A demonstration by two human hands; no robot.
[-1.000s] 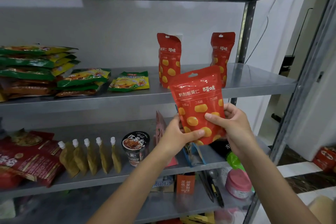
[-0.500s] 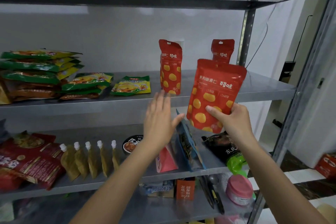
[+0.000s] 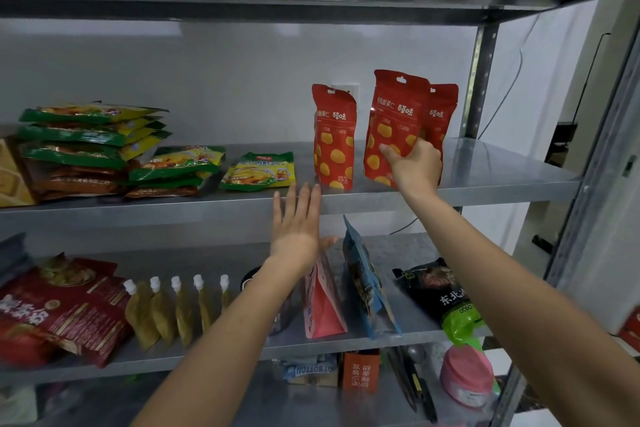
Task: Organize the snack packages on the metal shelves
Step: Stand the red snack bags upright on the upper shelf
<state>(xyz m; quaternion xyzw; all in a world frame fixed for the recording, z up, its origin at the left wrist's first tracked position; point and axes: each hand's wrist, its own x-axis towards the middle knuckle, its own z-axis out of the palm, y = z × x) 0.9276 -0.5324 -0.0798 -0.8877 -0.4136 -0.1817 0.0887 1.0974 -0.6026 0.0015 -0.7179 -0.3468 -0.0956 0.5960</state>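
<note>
The grey sheet-metal shelf [image 3: 502, 178] looks dull and mottled. Above its surface the right hand [image 3: 414, 166] clasps a glossy red stand-up pouch [image 3: 391, 121] upright by its lower part. Yellow ovals dot it, white "百草味" is readable, smaller print is blurred, and the hand hides its base. Just left of that hand stands a matching pouch [image 3: 334, 139]. A third pouch [image 3: 445, 107] is mostly hidden behind the held one. The left hand [image 3: 298, 218], flat and empty, hovers lower left.

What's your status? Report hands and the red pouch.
Right hand grips red yellow-spotted stand-up pouch, upright at grey metal shelf. Left hand open, empty, at shelf edge. Matching red pouch close behind, second matching pouch to its left.
</note>
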